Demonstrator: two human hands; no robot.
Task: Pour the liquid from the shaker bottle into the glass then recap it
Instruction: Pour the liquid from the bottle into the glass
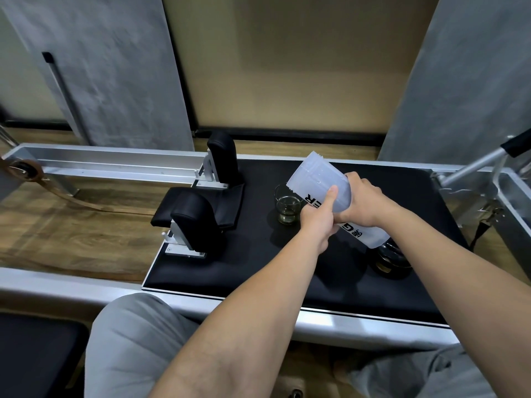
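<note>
The shaker bottle [319, 179] is frosted, milky white and see-through, with bold black lettering along its side. The glass [288, 206] is clear with a dull olive-green tint in its lower half. The cap [392, 258] is black with a small brass-coloured mark. The padded tabletop [344, 271] is matte black, edged by a silver-grey metal frame [115, 159]. Two black padded rests [198, 222] stand on silver brackets. The floor [86, 225] is brown wood grain. The person's trousers [135, 340] are plain light grey. The wall panels [115, 67] are mottled grey, the one between them beige
</note>
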